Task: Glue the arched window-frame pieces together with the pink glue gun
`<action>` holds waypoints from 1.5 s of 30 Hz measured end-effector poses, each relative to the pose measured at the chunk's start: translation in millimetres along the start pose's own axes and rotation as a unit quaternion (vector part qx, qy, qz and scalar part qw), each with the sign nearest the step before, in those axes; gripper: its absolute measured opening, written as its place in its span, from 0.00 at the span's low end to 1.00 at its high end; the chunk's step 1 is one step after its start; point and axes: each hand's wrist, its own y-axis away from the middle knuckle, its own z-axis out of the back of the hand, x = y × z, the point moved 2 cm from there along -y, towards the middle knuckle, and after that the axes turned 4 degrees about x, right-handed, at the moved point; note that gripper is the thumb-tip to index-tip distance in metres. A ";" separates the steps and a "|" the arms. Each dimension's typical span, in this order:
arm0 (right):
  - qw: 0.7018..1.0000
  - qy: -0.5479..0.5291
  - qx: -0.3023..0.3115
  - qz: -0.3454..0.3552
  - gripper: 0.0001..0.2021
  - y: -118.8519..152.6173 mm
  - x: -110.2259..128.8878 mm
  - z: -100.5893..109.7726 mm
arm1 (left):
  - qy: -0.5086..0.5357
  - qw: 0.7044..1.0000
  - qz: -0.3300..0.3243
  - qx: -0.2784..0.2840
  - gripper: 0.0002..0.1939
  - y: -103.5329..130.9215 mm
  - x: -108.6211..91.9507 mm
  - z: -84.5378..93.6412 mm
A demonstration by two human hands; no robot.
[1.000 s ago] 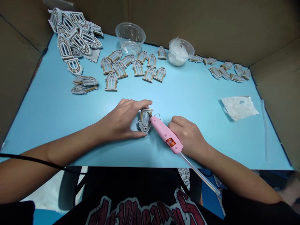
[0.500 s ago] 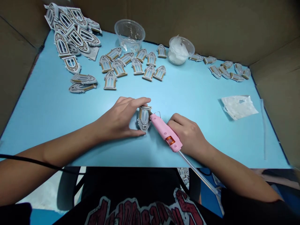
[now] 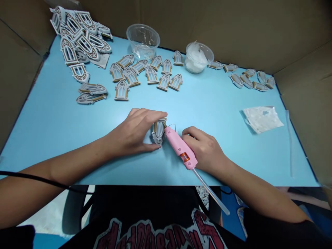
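Observation:
My left hand (image 3: pixel 137 131) grips a small arched window-shaped piece (image 3: pixel 158 131) in grey, white and gold between the thumb at its lower tip and the fingers at its upper edge. In my right hand (image 3: pixel 203 147) is a pink hot glue gun (image 3: pixel 180 147), with a long clear glue stick (image 3: pixel 211 192) coming out of its back end. The gun's nozzle meets the upper right side of the piece. Its handle and trigger are hidden by my right fingers.
Several arched pieces (image 3: pixel 121 90) lie mid-table, and more (image 3: pixel 236 80) lie at the back right. Larger arched frames (image 3: pixel 85 45) are heaped back left. Two clear tubs (image 3: pixel 143 38) (image 3: pixel 196 62), a white plastic bag (image 3: pixel 263 119) and a clear stick (image 3: pixel 289 145) are around. Cardboard walls (image 3: pixel 233 27) enclose the table.
The glue gun has shifted slightly left and its nozzle sits higher along the piece's right side. The glue stick's back end has swung left and up. My left hand keeps its hold.

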 end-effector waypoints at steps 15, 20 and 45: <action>1.000 0.017 0.008 -0.013 0.09 -0.5 2.1 -0.8 | -0.025 1.000 0.002 0.016 0.37 0.0 3.1 -3.1; 0.997 0.031 0.036 -0.062 0.06 0.5 -8.8 -3.9 | -0.050 0.998 -0.010 0.045 0.31 -0.5 3.9 -2.9; 0.979 0.073 -0.130 -0.137 0.05 2.4 -35.4 12.2 | -0.042 0.987 0.108 0.107 0.37 -8.2 13.8 15.6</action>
